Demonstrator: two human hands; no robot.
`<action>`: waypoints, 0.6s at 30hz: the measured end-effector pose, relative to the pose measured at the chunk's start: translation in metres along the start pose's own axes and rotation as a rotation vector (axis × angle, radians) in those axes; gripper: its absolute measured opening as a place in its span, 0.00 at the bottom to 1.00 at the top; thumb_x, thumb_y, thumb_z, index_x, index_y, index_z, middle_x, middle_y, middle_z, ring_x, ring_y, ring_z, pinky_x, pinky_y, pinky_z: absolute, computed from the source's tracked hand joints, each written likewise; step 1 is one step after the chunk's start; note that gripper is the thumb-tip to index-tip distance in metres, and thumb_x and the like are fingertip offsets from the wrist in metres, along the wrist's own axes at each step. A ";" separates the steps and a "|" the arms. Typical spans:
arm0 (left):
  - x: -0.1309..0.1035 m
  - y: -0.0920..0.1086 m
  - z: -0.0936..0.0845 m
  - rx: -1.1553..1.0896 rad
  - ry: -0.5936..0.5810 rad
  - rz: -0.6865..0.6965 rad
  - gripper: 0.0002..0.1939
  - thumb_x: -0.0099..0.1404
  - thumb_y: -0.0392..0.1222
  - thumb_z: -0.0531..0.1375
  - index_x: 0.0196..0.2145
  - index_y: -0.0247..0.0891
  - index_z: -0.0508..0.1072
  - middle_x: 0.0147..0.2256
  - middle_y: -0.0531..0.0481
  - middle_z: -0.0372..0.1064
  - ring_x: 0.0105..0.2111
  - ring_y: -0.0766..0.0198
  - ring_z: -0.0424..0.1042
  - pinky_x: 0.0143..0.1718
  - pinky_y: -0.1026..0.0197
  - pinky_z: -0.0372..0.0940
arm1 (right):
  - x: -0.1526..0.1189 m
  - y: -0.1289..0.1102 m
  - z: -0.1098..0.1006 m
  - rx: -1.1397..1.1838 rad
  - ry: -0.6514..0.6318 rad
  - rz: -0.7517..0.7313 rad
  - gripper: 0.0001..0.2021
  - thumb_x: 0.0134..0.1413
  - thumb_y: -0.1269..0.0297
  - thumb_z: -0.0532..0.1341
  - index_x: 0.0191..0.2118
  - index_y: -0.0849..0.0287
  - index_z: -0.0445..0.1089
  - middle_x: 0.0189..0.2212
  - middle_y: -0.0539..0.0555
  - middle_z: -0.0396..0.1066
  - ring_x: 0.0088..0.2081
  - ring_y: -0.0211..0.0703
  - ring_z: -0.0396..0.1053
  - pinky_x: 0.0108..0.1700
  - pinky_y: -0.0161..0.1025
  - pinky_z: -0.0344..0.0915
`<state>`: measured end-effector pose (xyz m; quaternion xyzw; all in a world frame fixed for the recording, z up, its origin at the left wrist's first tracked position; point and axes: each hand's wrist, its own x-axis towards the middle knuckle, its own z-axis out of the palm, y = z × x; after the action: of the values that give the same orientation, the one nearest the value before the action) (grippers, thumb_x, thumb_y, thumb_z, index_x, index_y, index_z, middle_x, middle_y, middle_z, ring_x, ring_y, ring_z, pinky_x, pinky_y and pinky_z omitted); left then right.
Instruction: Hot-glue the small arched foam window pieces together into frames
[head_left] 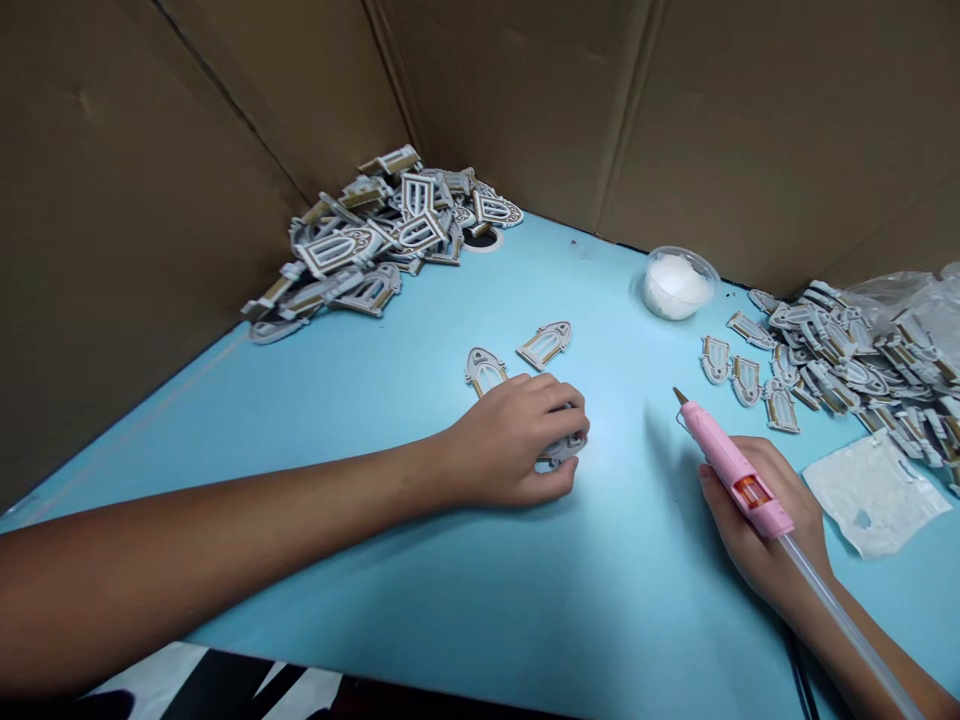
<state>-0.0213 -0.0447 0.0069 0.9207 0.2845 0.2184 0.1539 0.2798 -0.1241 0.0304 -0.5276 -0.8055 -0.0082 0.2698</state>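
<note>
My left hand (525, 440) is over the middle of the blue table, its fingers curled around a small arched piece (561, 452) that is mostly covered. Just beyond the hand are two more pieces: one arched piece (484, 368) partly hidden behind my hand, and another arched piece (545, 345) in full view. At the right, my right hand (772, 510) is wrapped round a pink glue gun (724, 450), whose tip points up and to the left. A clear glue stick (844, 620) extends from its back end.
A heap of larger arched pieces (367, 235) lies at the back left. Smaller pieces (847, 350) are piled at the right, beside a white sheet (874, 490). A clear cup (679, 284) holds white material. Cardboard walls (517, 100) enclose the back.
</note>
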 end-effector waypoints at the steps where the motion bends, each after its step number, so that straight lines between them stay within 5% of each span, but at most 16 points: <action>1: -0.001 0.001 0.001 -0.007 -0.018 0.019 0.17 0.65 0.45 0.55 0.48 0.39 0.75 0.48 0.42 0.74 0.43 0.51 0.71 0.41 0.51 0.63 | 0.000 0.000 0.000 -0.003 -0.003 0.002 0.04 0.65 0.68 0.60 0.44 0.53 0.69 0.39 0.55 0.76 0.38 0.45 0.76 0.37 0.39 0.71; 4: -0.002 0.003 0.003 -0.007 -0.082 0.027 0.29 0.64 0.50 0.56 0.60 0.36 0.70 0.53 0.38 0.71 0.46 0.47 0.71 0.44 0.47 0.65 | 0.001 -0.002 0.000 -0.005 0.002 0.007 0.03 0.65 0.67 0.60 0.43 0.53 0.69 0.39 0.55 0.76 0.38 0.46 0.76 0.36 0.40 0.71; 10: 0.002 0.000 -0.005 -0.044 -0.196 0.034 0.41 0.60 0.50 0.59 0.69 0.34 0.59 0.51 0.37 0.68 0.46 0.46 0.72 0.44 0.48 0.67 | 0.003 -0.005 0.001 0.016 0.044 0.043 0.04 0.65 0.68 0.60 0.43 0.54 0.69 0.39 0.54 0.75 0.38 0.44 0.75 0.36 0.38 0.70; 15: 0.002 -0.008 -0.008 -0.167 -0.180 0.080 0.30 0.62 0.39 0.58 0.62 0.37 0.63 0.52 0.39 0.67 0.45 0.53 0.72 0.44 0.55 0.67 | 0.003 -0.006 0.000 0.013 0.052 0.048 0.03 0.65 0.68 0.60 0.43 0.53 0.68 0.38 0.53 0.74 0.37 0.44 0.75 0.36 0.38 0.69; 18: 0.002 -0.009 -0.005 -0.260 -0.135 0.030 0.28 0.65 0.48 0.66 0.59 0.38 0.65 0.53 0.39 0.66 0.45 0.54 0.73 0.43 0.57 0.68 | 0.004 -0.007 0.000 0.010 0.058 0.042 0.03 0.65 0.68 0.59 0.42 0.54 0.68 0.38 0.54 0.74 0.37 0.44 0.74 0.36 0.38 0.69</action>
<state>-0.0264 -0.0356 0.0080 0.9097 0.2291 0.1934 0.2874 0.2725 -0.1237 0.0338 -0.5423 -0.7862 -0.0137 0.2959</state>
